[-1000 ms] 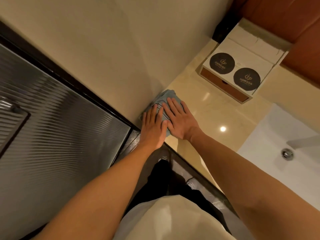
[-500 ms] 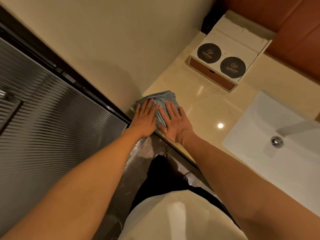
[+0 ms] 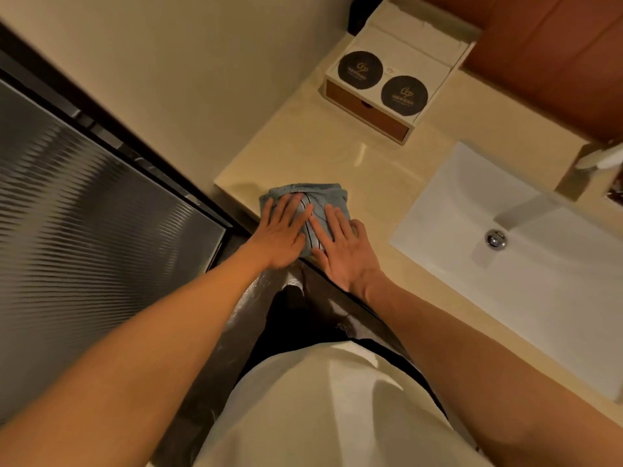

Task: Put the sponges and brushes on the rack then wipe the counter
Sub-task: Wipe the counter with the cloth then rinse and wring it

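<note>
Glossy counter (image 3: 337, 156), cloth (image 3: 318, 194) (crumpled), left hand (image 3: 279, 234), right hand (image 3: 347, 257)

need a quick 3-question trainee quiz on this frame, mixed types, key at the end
1. How many black round discs lie on the drawer box?
2. True or false: the left hand and right hand both press flat on the blue cloth.
3. The cloth lies: A) on the drawer box; B) on the counter at its front edge, left of the sink; C) in the sink.
Key: 1 two; 2 true; 3 B.
</note>
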Motion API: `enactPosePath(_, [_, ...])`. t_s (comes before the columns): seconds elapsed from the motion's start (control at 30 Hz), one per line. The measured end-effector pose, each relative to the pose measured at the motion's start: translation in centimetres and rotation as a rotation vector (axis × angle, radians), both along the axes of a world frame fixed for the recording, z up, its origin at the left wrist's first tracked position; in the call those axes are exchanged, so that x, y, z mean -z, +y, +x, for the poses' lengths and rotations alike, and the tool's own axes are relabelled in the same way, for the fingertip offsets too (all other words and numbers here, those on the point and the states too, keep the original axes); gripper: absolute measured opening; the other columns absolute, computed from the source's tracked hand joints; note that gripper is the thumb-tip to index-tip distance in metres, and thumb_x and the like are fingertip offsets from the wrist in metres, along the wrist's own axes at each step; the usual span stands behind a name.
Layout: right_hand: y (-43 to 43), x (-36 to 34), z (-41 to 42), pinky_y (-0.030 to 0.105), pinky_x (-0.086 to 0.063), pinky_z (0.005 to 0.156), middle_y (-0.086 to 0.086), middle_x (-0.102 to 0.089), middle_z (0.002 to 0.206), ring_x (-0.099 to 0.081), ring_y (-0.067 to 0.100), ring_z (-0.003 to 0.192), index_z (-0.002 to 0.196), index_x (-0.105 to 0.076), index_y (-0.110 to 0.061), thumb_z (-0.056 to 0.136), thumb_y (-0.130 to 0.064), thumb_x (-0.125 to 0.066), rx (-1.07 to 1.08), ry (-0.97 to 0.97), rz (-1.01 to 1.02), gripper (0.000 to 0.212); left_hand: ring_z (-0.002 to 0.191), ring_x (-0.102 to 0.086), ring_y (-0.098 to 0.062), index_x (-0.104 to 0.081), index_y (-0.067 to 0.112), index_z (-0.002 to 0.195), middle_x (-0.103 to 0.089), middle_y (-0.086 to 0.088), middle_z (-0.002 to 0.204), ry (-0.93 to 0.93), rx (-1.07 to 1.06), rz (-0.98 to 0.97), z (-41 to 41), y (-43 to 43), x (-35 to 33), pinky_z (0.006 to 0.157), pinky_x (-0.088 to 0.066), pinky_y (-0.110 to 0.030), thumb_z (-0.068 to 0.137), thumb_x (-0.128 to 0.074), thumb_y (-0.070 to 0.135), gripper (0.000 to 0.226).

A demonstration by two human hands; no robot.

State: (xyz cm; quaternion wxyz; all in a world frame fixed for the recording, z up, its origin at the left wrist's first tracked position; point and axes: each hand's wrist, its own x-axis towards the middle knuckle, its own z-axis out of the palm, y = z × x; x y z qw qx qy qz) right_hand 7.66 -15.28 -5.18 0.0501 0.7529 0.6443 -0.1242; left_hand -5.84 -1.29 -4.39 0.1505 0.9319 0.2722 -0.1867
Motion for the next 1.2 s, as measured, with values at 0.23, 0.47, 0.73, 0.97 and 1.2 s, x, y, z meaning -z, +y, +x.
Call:
enactPosePath(0.23, [-5.3, -0.5, 1.9, 0.046, -0.033, 0.099, 0.016, -0.034, 0.159, -0.035, 0.035, 0.142, 0.154, -0.035, -0.021, 0.103, -0.050, -0.027, 0.066, 0.029, 0.073, 0.059, 0.154, 0.019, -0.030, 0.006, 0.023, 0.161, 0.015, -0.009, 0.168, 0.038, 0.116, 0.046, 2.3, -4.6, -0.5, 0.121, 0.016, -0.054, 0.102, -0.017, 0.040, 0.066])
enactPosePath(0.47, [-8.7, -1.2, 3.9, 0.044, -0.040, 0.086, 0.015, -0.058, 0.128, -0.050, 0.035, 0.106, 0.125, -0.059, -0.015, 0.101, -0.039, -0.042, 0.034, 0.032, 0.257, 0.038, 0.154, 0.014, -0.034, 0.001, 0.018, 0.162, 0.010, -0.012, 0.168, 0.015, 0.207, 0.062, 3.3, -7.4, 0.5, 0.120, 0.011, -0.056, 0.082, 0.006, 0.049, 0.086])
enactPosePath(0.73, [-5.1, 0.5, 3.2, 0.049, -0.015, 0.123, 0.018, -0.030, 0.161, -0.023, 0.035, 0.150, 0.154, -0.036, -0.008, 0.105, -0.034, -0.037, 0.138, 0.069, 0.269, 0.056, 0.150, 0.030, -0.033, 0.011, 0.016, 0.161, 0.027, -0.013, 0.165, 0.090, 0.213, 0.014, 3.4, -7.2, 0.3, 0.119, 0.020, -0.057, 0.100, -0.004, 0.048, 0.070])
enactPosePath(0.97, [-6.2, 0.5, 2.5, 0.049, -0.008, 0.125, 0.016, -0.022, 0.165, -0.015, 0.030, 0.154, 0.158, -0.027, -0.011, 0.106, -0.039, -0.033, 0.195, 0.051, 0.158, 0.060, 0.151, 0.027, -0.033, 0.008, 0.015, 0.161, 0.026, -0.013, 0.165, 0.063, 0.251, -0.004, 3.4, -6.9, 0.6, 0.118, 0.022, -0.057, 0.095, 0.003, 0.044, 0.072])
enactPosePath(1.2, [-8.7, 0.1, 2.1, 0.049, -0.022, 0.117, 0.018, -0.045, 0.148, -0.038, 0.035, 0.134, 0.150, -0.043, -0.012, 0.100, -0.047, -0.041, 0.374, 0.022, 0.185, 0.061, 0.152, 0.017, -0.032, -0.004, 0.014, 0.162, 0.010, -0.014, 0.167, -0.052, 0.450, 0.016, 4.7, -7.1, 0.8, 0.121, 0.011, -0.060, 0.094, 0.001, 0.045, 0.074])
